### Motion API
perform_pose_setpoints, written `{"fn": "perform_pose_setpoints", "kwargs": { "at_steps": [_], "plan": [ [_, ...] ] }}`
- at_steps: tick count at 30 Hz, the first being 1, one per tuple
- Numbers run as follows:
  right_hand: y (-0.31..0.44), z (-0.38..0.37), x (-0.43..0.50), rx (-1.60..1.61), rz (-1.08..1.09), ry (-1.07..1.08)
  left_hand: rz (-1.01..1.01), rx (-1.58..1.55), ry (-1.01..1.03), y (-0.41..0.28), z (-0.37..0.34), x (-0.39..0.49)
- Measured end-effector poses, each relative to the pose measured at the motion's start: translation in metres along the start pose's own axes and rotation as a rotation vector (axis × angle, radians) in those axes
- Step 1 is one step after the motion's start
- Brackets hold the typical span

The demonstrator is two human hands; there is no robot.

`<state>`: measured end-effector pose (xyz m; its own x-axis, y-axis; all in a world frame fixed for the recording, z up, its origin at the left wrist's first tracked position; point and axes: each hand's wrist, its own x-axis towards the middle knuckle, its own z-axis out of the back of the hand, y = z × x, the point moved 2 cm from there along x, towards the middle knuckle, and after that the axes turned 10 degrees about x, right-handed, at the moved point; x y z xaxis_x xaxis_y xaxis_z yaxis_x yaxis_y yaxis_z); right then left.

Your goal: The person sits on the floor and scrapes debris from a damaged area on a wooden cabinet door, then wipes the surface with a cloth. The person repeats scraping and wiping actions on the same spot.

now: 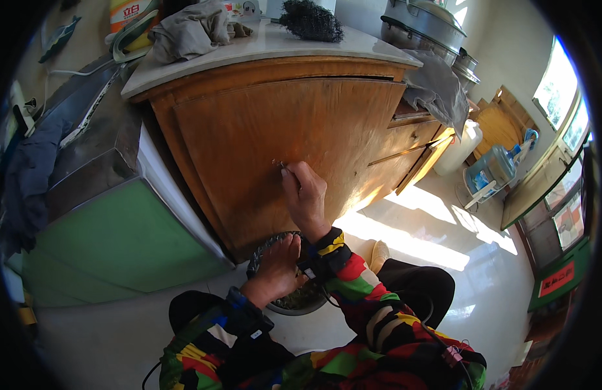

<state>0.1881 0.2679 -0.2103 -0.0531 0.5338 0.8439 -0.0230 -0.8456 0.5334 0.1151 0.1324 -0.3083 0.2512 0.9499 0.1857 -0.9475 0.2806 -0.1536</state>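
My right hand (304, 192) is at the brown wooden cabinet door (232, 146), its thumb and fingers closed together against the front. Small pale marks show on the wood beside the fingertips. Whatever may be between those fingers is hidden. Lower down, my left hand (276, 268) is held over a round dark basin (293, 311) on the floor, fingers stretched out and nothing seen in them. The basin stands between my knees, close to the foot of the cabinet. Its contents look greenish and are mostly covered by my hands and wrists.
On the white countertop (262, 46) lie a grey cloth (191, 31) and a dark wire scourer (312, 22). A steel steamer pot (423, 29) stands right. A green panel (120, 248) flanks the cabinet at left. An open drawer or door (423, 165) and a water bottle (491, 168) are rightward.
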Motion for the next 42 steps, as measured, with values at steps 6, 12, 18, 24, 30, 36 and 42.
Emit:
{"fn": "perform_pose_setpoints", "kwargs": {
  "at_steps": [6, 12, 18, 24, 30, 36, 42],
  "plan": [
    [0.001, 0.001, -0.002, 0.014, -0.063, 0.014, 0.016, -0.012, 0.148, 0.001, 0.000, 0.004],
    [0.000, 0.001, -0.001, 0.023, -0.040, -0.008, -0.032, 0.044, 0.393, 0.003, -0.006, 0.002],
    [0.001, 0.001, -0.001, 0.000, -0.041, 0.023, -0.103, 0.099, 0.447, 0.004, -0.012, -0.005],
    [0.000, 0.002, -0.003, 0.025, -0.035, 0.005, -0.095, 0.111, 0.490, 0.004, -0.012, -0.006],
    [-0.003, 0.006, -0.006, -0.001, -0.055, 0.022, -0.077, 0.090, 0.398, 0.004, -0.013, -0.008],
    [-0.006, 0.004, -0.007, 0.012, -0.052, 0.028, -0.134, 0.133, 0.479, 0.005, -0.017, -0.006],
    [-0.003, 0.003, -0.005, 0.019, -0.058, 0.032, -0.168, 0.143, 0.421, 0.003, -0.014, -0.008]
  ]
}}
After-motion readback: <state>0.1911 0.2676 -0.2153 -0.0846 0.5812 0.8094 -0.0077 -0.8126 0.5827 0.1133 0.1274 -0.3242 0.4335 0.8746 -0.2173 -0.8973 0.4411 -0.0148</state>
